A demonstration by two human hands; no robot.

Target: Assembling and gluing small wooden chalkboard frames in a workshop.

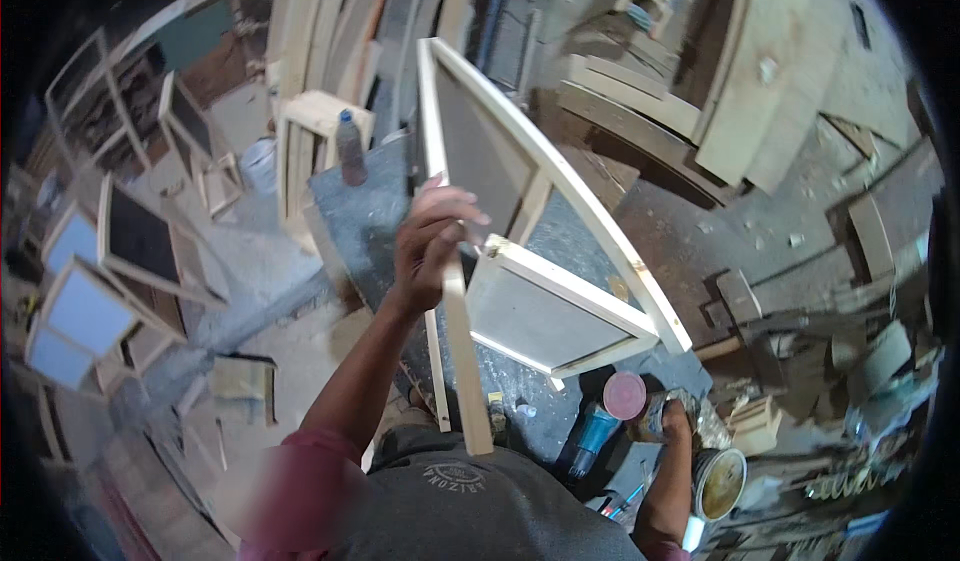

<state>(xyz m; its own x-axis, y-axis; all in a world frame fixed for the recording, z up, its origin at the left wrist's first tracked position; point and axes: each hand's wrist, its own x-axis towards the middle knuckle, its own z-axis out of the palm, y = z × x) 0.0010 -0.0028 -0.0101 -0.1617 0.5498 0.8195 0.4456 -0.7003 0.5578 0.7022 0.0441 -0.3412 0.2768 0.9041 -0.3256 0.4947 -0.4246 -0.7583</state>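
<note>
A pale wooden frame (590, 223) with grey panels stands tilted on the grey worktable (385, 206) before me. My left hand (437, 236) is closed around its left bar, fingers curled over the wood. A smaller framed panel (545, 308) sits low between the bars. At the lower right, my right hand (677, 419) reaches to a clear, wrinkled container or bag (655, 416); its fingers are mostly hidden. A round pink lid or tub (625, 395) and a turquoise-and-black cylindrical tool (597, 429) lie just left of that hand.
An open bucket (720, 485) with brownish contents stands beside my right forearm. On the table's far left is a bottle with a blue cap (350, 149). More framed panels (145, 236) stand on the floor at left. Large boards (780, 81) lean at the far right.
</note>
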